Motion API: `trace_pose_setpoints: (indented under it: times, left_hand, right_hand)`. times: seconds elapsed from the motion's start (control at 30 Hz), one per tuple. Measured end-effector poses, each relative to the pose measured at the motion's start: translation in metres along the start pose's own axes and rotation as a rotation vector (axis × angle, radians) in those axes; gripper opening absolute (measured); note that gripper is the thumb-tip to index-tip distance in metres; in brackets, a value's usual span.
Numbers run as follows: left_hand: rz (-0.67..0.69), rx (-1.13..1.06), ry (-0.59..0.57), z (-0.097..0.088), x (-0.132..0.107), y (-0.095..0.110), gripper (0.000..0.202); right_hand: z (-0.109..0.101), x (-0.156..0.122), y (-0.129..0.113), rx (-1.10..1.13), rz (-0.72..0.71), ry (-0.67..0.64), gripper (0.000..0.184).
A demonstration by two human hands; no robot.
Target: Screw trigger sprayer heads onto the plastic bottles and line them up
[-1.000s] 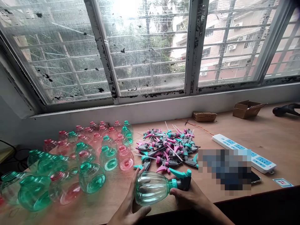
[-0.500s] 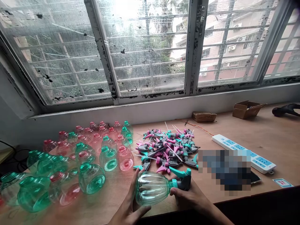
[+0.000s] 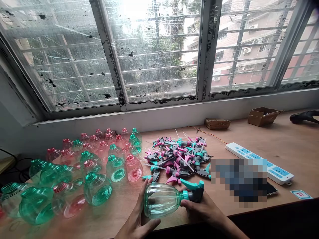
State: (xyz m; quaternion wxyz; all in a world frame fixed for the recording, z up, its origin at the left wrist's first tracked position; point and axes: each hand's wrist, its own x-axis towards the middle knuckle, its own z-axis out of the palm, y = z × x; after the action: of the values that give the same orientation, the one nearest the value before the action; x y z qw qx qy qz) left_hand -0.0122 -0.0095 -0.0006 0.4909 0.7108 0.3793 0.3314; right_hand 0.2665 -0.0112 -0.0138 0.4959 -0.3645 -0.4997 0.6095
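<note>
A clear green spray bottle (image 3: 161,200) lies sideways between my two hands at the table's front edge. Its neck points right and carries a dark grey trigger sprayer head (image 3: 196,193) with a teal collar and teal lever. My left hand (image 3: 139,212) is wrapped round the bottle's base, thumb below and fingers behind. With thumb and fingers, my right hand (image 3: 199,207) grips the sprayer head at its collar; some of those fingers are hidden. Just behind the bottle spreads a pile of loose trigger sprayer heads (image 3: 178,156) in pink, teal and grey.
Several open green and red bottles (image 3: 98,191) stand on the left of the wooden table (image 3: 294,146). To the right are a white power strip (image 3: 259,162), a blurred-out dark object (image 3: 241,181) and a small card (image 3: 301,194). Cardboard boxes (image 3: 263,116) sit near the window wall.
Hardly anything differs. The bottle has turned slightly about its length, and the sprayer head has tipped a little; both hands keep their places.
</note>
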Motion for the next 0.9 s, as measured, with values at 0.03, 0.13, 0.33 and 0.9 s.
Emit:
trace_pose_setpoints:
  times: [0.03,0.13,0.33,0.9]
  left_hand:
    - [0.008,0.013,0.009,0.000,0.000,-0.001,0.096]
    - [0.007,0.007,0.027,0.003,0.002,0.001,0.093]
    - [-0.018,-0.104,-0.020,0.003,0.001,0.005,0.108]
    - [-0.009,0.002,0.048,0.001,0.000,-0.009,0.095]
  right_hand:
    - [0.000,0.000,0.000,-0.006,0.000,-0.003,0.046]
    - [0.000,0.000,-0.001,-0.012,0.002,-0.002,0.047]
    - [-0.001,0.000,0.002,-0.017,0.011,0.020,0.051]
    - [0.000,0.003,-0.001,0.014,-0.010,0.025,0.051]
